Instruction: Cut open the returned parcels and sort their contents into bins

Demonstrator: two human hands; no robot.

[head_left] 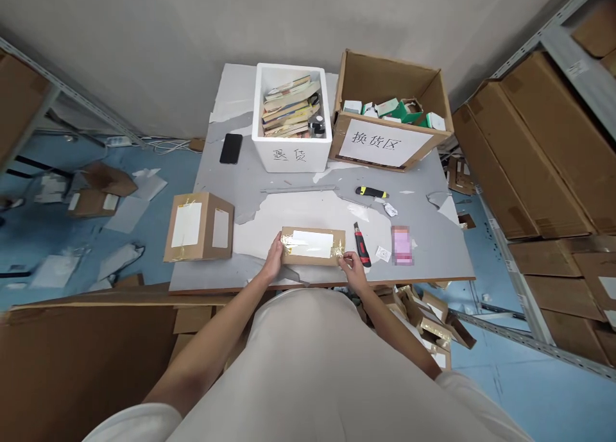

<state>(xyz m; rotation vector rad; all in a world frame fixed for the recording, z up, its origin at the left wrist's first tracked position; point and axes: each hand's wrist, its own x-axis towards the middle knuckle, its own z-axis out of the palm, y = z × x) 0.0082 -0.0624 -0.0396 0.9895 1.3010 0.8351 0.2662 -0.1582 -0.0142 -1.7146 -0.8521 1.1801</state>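
Observation:
A long, narrow cardboard box point(312, 257) lies near the table's front edge, with a white label on top and clear tape at both ends. My left hand point(274, 257) grips its left end, fingers along the side. At the right end, the fingers of my right hand point(353, 270) close on the taped corner. Just right of the box is a red and black utility knife point(362, 244) with its blade end pointing away from me. To the left stands a larger cardboard box point(206, 227) with white labels on two sides.
At the back are a white foam box point(292, 154) of books and an open carton point(392, 150) holding small green and white boxes. A phone point(231, 149), a yellow and black knife point(371, 192) and a blurred pink item point(403, 245) lie on the table point(433, 262). Shelves with cartons flank it.

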